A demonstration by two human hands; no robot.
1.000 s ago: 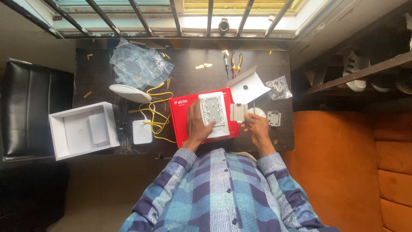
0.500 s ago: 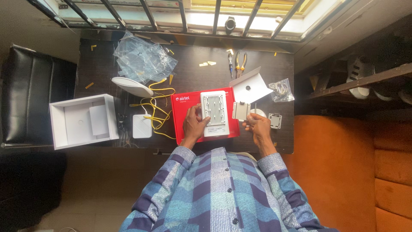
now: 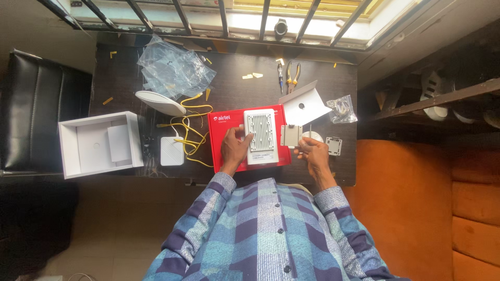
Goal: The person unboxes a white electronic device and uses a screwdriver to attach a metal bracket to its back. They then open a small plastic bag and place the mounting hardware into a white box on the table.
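The left hand (image 3: pixel 235 147) lies on the left edge of a white ribbed device (image 3: pixel 260 136), with the fingers curled against its side, so its grip is pressed on the device and holds it in place. The device lies flat on a red box (image 3: pixel 224 143), near the front middle of the dark bench (image 3: pixel 229 88).

The right hand (image 3: pixel 312 152) is just to the right of the device. Its grip pinches a small grey bracket plate (image 3: pixel 290 135) between the fingertips; the plate is close beside the right edge of the device, but I cannot tell if the two touch. A thin rod stands up near this hand, too small to identify.

Behind the plate there is a folded white card with a hole (image 3: pixel 303 106), and to the right a small plastic bag of parts (image 3: pixel 341 108) and a second grey bracket (image 3: pixel 333 146). Pliers (image 3: pixel 295 74) lie at the back of the bench. On the left side lie yellow cables (image 3: pixel 190 132), a small white square unit (image 3: pixel 172 151), crumpled clear bags (image 3: pixel 174 73) and an open white box (image 3: pixel 99 144).
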